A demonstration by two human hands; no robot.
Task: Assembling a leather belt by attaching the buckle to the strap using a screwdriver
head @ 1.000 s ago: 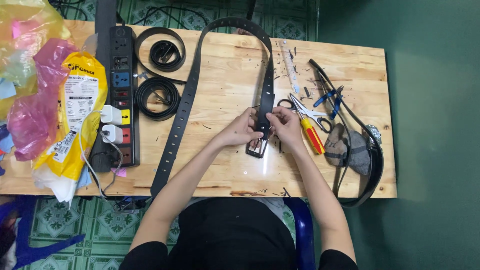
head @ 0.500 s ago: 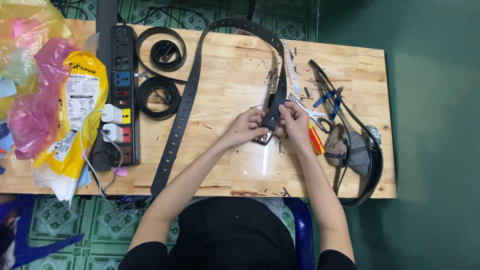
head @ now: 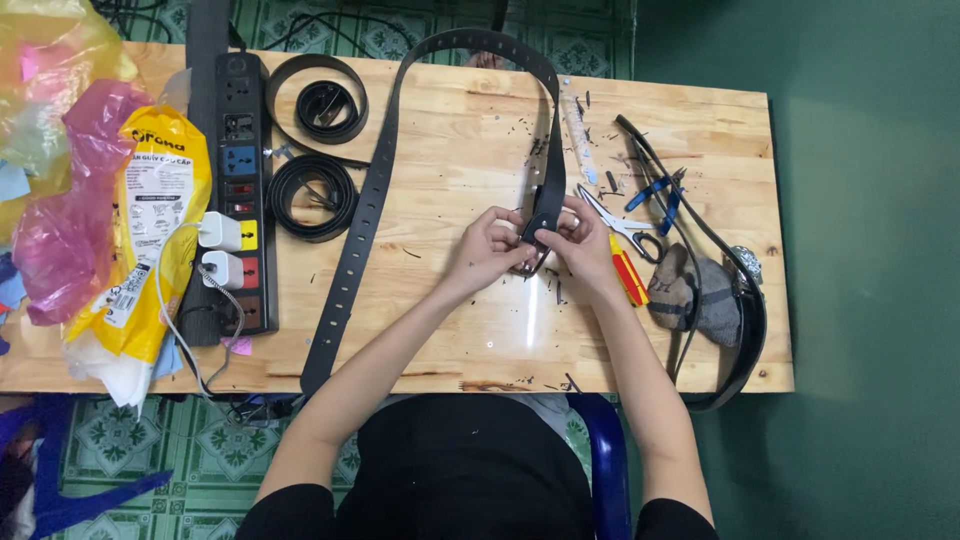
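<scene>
A long black belt (head: pixel 365 215) with punched holes arches over the wooden table (head: pixel 450 330), from the front left edge up over the far edge and back down to the middle. My left hand (head: pixel 490 250) and my right hand (head: pixel 575 245) both pinch its right end, where a metal buckle is mostly hidden between my fingers. Small dark scraps lie around my hands.
Two coiled black belts (head: pixel 315 185) lie at the back left beside a black power strip (head: pixel 235 190) with white chargers. Yellow and pink plastic bags (head: pixel 110 230) fill the left edge. Scissors (head: pixel 615 220), blue pliers (head: pixel 660 195), a red tool, a grey cloth (head: pixel 700 295) and another belt lie at right.
Both hands have pulled the belt end and buckle a little toward me and leftward; the buckle that hung below my fingers is now covered by them.
</scene>
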